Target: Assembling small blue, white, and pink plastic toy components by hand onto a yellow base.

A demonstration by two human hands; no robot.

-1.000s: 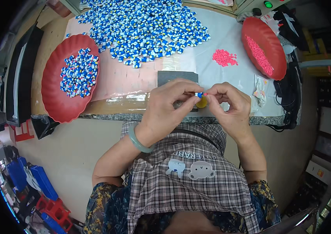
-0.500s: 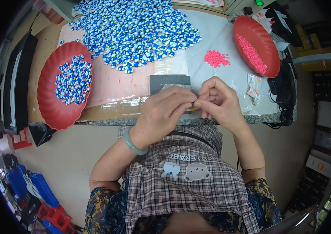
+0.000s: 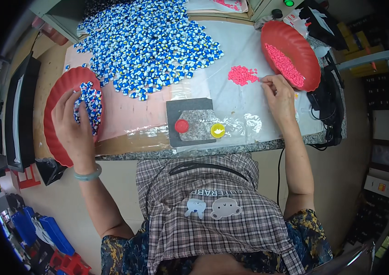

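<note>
My left hand [image 3: 73, 126] is over the scalloped red bowl [image 3: 57, 137] at the left, thumb and fingers apart. Small blue-and-white pieces [image 3: 91, 103] lie in that bowl, just beside the fingertips. At the right, my right hand [image 3: 280, 98] has its fingers drawn together at the edge of a small heap of pink pieces [image 3: 241, 75]; whatever its fingertips hold is too small to make out. Between the hands lies a dark grey pad [image 3: 174, 106] carrying a speckled stone-like plate [image 3: 197, 123], a round red cap [image 3: 181, 125] and a yellow cap with white stuff inside [image 3: 217, 130].
A broad heap of blue-and-white pieces [image 3: 144, 50] covers the back of the table. A second red bowl [image 3: 306, 50] with pink pieces stands at the back right, dark cables [image 3: 325, 103] beside it. The table's speckled front edge [image 3: 268, 145] runs near my apron.
My hands were together over the pad with a small blue piece between them. They have parted: the left went to the left bowl, the right to the pink heap, uncovering the pad and caps.
</note>
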